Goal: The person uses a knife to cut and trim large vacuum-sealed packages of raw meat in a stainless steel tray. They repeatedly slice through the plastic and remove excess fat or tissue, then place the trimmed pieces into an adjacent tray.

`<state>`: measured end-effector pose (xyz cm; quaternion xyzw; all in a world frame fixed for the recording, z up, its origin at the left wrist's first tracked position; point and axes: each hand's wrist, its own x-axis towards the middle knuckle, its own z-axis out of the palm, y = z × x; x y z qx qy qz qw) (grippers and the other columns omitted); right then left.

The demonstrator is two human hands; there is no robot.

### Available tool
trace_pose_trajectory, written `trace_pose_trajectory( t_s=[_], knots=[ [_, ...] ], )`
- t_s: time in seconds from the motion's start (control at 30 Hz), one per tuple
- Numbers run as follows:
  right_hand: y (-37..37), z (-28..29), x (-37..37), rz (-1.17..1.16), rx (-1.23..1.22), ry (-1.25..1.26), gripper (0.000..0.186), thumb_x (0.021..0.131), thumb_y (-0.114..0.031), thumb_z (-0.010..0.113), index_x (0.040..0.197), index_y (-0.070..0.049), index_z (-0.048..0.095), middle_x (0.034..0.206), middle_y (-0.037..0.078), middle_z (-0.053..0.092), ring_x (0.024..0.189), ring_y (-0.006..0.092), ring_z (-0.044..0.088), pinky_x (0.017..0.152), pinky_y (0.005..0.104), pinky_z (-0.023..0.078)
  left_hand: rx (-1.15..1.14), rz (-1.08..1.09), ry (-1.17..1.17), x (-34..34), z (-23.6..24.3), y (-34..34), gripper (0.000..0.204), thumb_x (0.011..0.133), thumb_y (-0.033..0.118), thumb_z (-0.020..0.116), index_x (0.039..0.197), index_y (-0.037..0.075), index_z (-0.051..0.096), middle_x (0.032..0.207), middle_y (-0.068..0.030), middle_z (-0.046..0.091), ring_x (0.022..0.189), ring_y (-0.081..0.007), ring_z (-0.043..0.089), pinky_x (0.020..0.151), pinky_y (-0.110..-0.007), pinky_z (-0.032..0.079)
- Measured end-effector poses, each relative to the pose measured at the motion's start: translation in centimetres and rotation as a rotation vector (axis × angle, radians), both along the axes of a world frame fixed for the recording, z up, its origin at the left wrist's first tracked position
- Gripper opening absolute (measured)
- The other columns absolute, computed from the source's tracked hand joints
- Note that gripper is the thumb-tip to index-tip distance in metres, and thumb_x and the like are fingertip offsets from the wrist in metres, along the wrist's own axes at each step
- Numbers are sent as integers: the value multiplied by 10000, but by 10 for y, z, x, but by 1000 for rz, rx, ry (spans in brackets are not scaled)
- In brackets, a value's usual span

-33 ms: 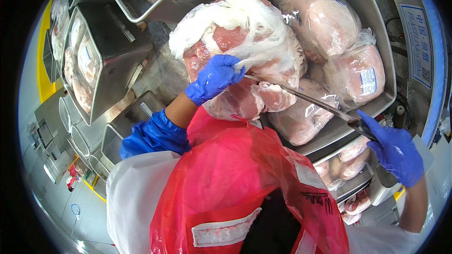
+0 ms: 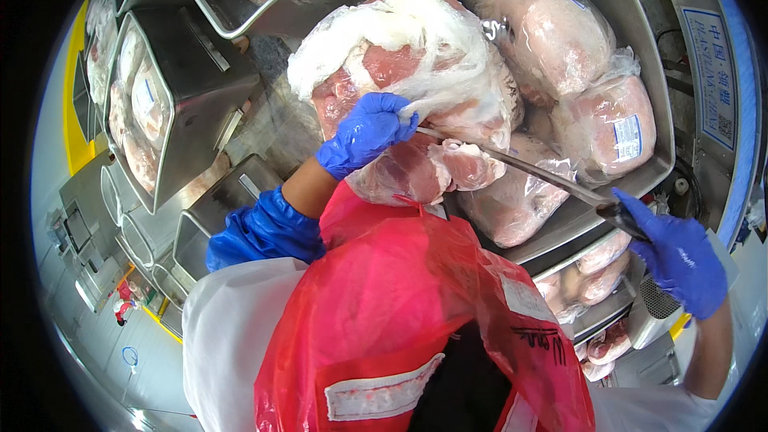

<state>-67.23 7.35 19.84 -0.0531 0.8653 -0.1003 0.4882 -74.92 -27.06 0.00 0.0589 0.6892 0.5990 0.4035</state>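
A large piece of raw meat (image 2: 392, 64) lies in front of me, partly covered by crumpled clear-white plastic film (image 2: 440, 28). My left hand (image 2: 368, 134), in a blue glove, is closed at the meat's near edge, fingertips pinching the film. At the right, my blue-gloved right hand (image 2: 684, 260) grips the dark handle of a long, thin metal tool (image 2: 544, 174). The tool slants up leftward across the meat, its far end close to my left fingertips. Whether that end touches the meat cannot be made out. A smaller meat lobe (image 2: 472, 166) hangs beside the tool.
Bagged meat pieces (image 2: 552, 32) fill the metal bin (image 2: 658, 104) under and right of my work. Other metal bins (image 2: 204, 80) with bagged meat stand at the left. A grey device with a perforated face (image 2: 658, 298) sits below my right hand. My red apron (image 2: 384, 272) borders the near side.
My right hand has shifted slightly right and down, drawing the tool a little with it. My left hand stays almost in place on the film.
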Motion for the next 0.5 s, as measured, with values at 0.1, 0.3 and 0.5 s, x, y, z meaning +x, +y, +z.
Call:
trace_pose_trajectory(
  t_s=[0.1, 0.3, 0.5],
  knots=[
    [1, 6, -20, 43, 39, -97, 584, 810, -160, 590, 1351, -171, 372, 797, 200, 600, 681, 378, 576, 608, 463, 440, -28, -77, 4, -4, -7, -5, 133, 830, 66, 519, 781, -13, 614, 688, -11, 559, 622, -86, 480, 569, -232, 396],
    [17, -35, 20, -187, -84, -132, 459, 854, -189, 575, 1271, -68, 428, 921, 213, 619, 822, 393, 602, 693, 429, 478, 36, -99, -43, -4, -14, -7, 151, 846, 78, 503, 797, -8, 617, 702, -10, 560, 631, -85, 476, 569, -228, 395],
    [27, -103, 90, -345, -130, -71, 472, 838, -235, 618, 1249, -72, 449, 937, 229, 620, 866, 388, 610, 715, 423, 489, 122, -28, -61, 5, -26, -7, 154, 845, 99, 514, 839, -6, 626, 719, -13, 562, 644, -91, 480, 581, -230, 402]
  ],
)
